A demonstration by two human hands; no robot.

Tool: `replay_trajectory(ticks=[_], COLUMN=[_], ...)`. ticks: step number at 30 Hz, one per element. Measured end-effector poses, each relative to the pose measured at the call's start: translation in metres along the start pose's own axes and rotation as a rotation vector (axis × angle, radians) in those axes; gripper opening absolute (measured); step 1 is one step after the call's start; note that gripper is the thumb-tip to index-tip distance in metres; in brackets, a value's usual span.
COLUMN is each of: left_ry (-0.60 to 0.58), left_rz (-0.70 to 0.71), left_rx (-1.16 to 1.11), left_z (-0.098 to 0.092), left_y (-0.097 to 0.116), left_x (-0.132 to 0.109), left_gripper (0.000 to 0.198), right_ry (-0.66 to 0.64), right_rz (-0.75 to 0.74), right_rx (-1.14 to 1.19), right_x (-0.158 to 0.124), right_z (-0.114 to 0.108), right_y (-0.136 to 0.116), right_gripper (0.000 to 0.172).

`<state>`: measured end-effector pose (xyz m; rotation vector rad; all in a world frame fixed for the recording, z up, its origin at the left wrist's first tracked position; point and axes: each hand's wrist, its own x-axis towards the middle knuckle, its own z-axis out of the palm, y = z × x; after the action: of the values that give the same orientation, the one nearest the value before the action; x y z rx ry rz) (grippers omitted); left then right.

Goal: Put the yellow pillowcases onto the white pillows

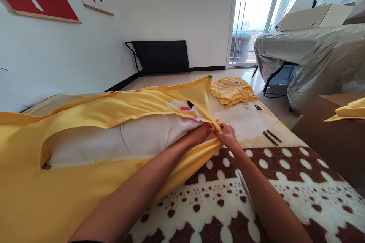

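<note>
Right hand (227,135) clutches yellow cloth cover (80,197); left hand (203,133) grip, I can't tell. Slipping could bunch soft white padding (148,133).

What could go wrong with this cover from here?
The cover is bunched at the right hand; pulling hard might strain it. The left hand is partly hidden by cloth, so a slip there could go unseen. Much white filling lies exposed and might bulge out.

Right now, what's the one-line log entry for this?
left hand: at yellow cover opening | right hand: gripping bunched cover edge | white insert: showing through opening
</note>
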<state>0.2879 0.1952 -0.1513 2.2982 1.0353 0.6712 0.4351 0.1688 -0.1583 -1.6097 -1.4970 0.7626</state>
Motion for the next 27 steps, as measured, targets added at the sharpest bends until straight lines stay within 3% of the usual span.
replay_trajectory(ticks=[3,13,16,22,27], left_ry=[-0.033,-0.1,-0.076,0.082,0.069], left_rz=[0.043,0.064,0.037,-0.047,-0.091], left_rx=[0.001,-0.021,-0.043,-0.103,-0.153], left_z=[-0.001,-0.005,-0.002,0.007,0.005], left_y=[0.003,-0.002,-0.002,-0.006,-0.006], left_x=[-0.002,0.001,0.003,0.005,0.004], left_gripper=[0.03,0.049,0.046,0.04,0.03], right_ry=[-0.012,0.015,-0.026,-0.072,-0.025], right_rz=[0.006,0.11,0.156,0.159,0.159], right_rx=[-0.019,0.342,0.447,0.501,0.496], right_x=[0.001,-0.001,-0.002,-0.004,0.0], right_z=[-0.002,0.023,0.029,0.025,0.024], right_y=[0.0,0.001,0.002,0.006,0.014], right_gripper=[0.004,0.029,0.032,0.025,0.015])
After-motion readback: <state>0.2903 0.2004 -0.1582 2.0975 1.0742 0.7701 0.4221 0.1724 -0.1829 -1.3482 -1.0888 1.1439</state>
